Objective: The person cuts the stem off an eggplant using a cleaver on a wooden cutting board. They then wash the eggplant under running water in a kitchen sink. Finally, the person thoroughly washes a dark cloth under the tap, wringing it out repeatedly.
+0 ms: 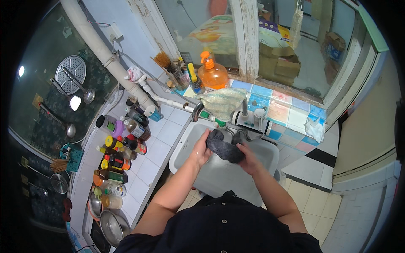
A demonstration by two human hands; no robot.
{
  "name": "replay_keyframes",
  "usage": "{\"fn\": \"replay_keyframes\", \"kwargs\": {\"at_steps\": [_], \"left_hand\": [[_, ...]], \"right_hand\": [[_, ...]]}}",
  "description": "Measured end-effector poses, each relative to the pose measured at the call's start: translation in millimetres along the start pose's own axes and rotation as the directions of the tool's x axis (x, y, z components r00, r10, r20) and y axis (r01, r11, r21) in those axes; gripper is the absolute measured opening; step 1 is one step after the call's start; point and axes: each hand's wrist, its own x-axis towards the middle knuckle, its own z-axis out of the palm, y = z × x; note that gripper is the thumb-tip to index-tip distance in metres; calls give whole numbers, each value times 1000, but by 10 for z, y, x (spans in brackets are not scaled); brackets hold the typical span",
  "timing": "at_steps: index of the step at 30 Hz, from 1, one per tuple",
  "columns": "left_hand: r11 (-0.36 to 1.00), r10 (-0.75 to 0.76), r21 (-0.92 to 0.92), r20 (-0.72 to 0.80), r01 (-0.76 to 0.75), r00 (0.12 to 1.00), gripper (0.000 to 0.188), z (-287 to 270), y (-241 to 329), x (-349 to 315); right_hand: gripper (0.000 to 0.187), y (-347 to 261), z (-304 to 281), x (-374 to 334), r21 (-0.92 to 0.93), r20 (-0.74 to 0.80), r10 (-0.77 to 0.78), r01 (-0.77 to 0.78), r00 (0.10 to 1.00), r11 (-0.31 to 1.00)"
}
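Observation:
Both my hands are over a pale grey sink basin (211,181), holding a bunched dark grey cloth (225,148) between them. It looks soft and thick, but its exact kind is hard to make out. My left hand (202,149) grips its left end, the thumb at the top. At the lower right end, my right hand (249,160) has its fingers closed on it. Another dark fold (240,137) shows just above the right hand; whether it is part of the same cloth I cannot tell. Behind them stands a metal tap (244,111).
A light mesh cloth (222,102) drapes beside the tap. On the tiled ledge stand an orange pump bottle (213,74) and a brush in a glass (177,78). Several sauce bottles (120,162) and metal bowls (113,225) crowd the left counter. A white rag (314,128) lies at the ledge's right end.

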Motion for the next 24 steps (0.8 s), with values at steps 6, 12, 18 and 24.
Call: {"fn": "replay_keyframes", "kwargs": {"at_steps": [6, 12, 18, 24], "left_hand": [[939, -304, -111, 183, 327, 935, 53, 51, -271, -164], [827, -236, -315, 557, 465, 797, 39, 1, -304, 148], [879, -199, -384, 242, 282, 950, 27, 114, -418, 0], [918, -280, -278, 47, 282, 959, 22, -123, -84, -28]], "right_hand": [[24, 93, 608, -168, -769, 415, -613, 619, 672, 157], [19, 147, 937, -188, -825, 553, -508, 520, 660, -222], [20, 34, 1062, 27, -983, 170, -593, 90, 787, -162], [38, 303, 774, 418, -769, -286, -662, 247, 693, 590]]}}
